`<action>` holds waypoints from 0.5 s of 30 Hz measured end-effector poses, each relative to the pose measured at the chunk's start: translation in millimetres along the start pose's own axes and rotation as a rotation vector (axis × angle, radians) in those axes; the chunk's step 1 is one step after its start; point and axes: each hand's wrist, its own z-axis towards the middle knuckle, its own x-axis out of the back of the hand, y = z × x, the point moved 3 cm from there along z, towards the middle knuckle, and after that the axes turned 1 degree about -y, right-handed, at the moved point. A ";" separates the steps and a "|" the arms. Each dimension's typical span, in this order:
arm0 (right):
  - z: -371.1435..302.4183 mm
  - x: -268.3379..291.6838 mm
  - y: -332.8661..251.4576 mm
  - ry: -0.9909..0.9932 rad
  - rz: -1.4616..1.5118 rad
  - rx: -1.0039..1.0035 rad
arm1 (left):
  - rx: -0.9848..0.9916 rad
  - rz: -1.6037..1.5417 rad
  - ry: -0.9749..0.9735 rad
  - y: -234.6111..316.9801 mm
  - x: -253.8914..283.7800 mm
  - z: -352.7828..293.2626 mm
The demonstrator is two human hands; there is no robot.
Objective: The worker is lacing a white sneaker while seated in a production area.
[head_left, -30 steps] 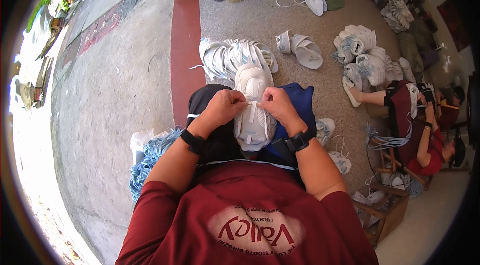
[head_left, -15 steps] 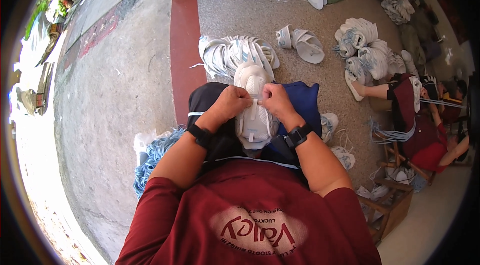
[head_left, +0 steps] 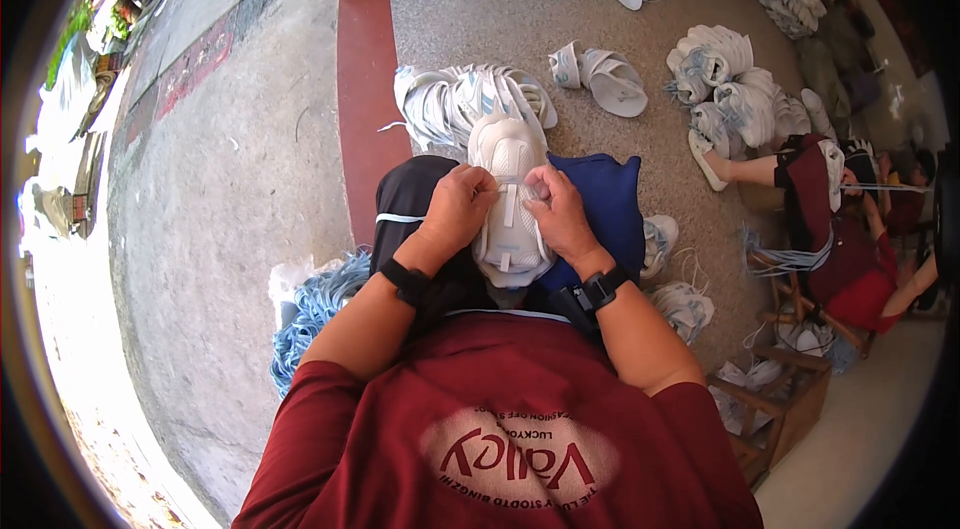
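White shoe upper: a pale upper of mesh and smooth panels (head_left: 520, 241) is lying lengthwise above the lap, between the knees, its narrow light strip running down the middle.
Left hand: the left hand (head_left: 459, 206) is resting along the shoe's left edge, fingers curling inward with the tips sitting close together; whether they are pinching anything I cannot tell.
Right hand: the right hand (head_left: 560, 216) is facing it from the right edge, thumb and forefinger forming a narrow gap over the shoe; what they may be gripping is too small to tell.
Wrists: a black band (head_left: 405, 281) is circling the left, a black square-faced watch (head_left: 602, 287) the right.
Lap: dark trousers with a pale stripe (head_left: 415, 189) are covering the left knee; deep-blue cloth (head_left: 605, 214) is draping the right.
Floor ahead: a nested row of white-and-blue uppers (head_left: 445, 107) is lying just beyond the shoe.
Left side: a tangled pale-blue lace bundle (head_left: 322, 307) is lying beside the thigh.
Right side: a person in dark red (head_left: 848, 274) is sitting near piled white uppers (head_left: 748, 114).
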 end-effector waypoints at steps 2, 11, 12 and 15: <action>1.0 1.3 2.9 0.012 0.042 0.002 | -0.019 0.050 0.007 2.6 -7.3 3.5; -1.3 -2.3 2.1 0.077 -0.091 0.117 | 0.118 -0.058 -0.048 -6.3 -11.9 5.9; 0.7 -3.9 1.0 0.075 -0.103 0.084 | 0.148 -0.067 -0.055 -5.3 -10.9 5.8; 8.5 -5.5 2.5 0.060 -0.168 0.085 | 0.141 -0.117 -0.117 -3.1 -7.3 7.7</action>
